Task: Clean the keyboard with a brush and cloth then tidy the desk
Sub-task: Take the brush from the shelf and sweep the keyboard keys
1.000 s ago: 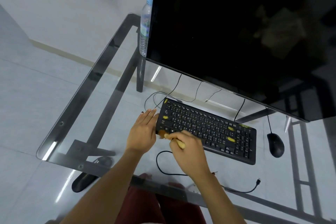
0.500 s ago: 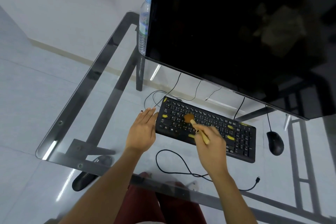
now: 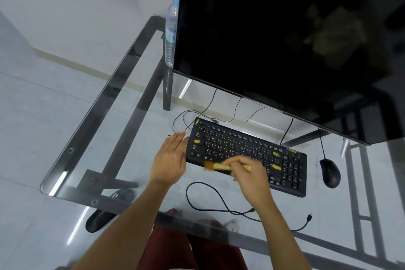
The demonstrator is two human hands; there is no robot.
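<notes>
A black keyboard (image 3: 245,153) with a few yellow keys lies on the glass desk (image 3: 122,129) below the big dark monitor (image 3: 285,39). My right hand (image 3: 252,173) grips a small wooden brush (image 3: 217,166) with brown bristles. The brush lies almost level, its bristles pointing left over the keyboard's front edge. It looks blurred. My left hand (image 3: 168,160) rests flat on the glass, fingers together, against the keyboard's left end. I see no cloth.
A black mouse (image 3: 329,172) sits right of the keyboard. A loose black cable (image 3: 210,201) curls on the glass in front of the keyboard. A water bottle (image 3: 171,33) stands at the monitor's left edge. A dark shoe (image 3: 98,221) shows through the glass on the floor.
The brush swept from the keyboard's front left corner up to its middle, then back down to the front edge, now turned level. My left hand stayed put.
</notes>
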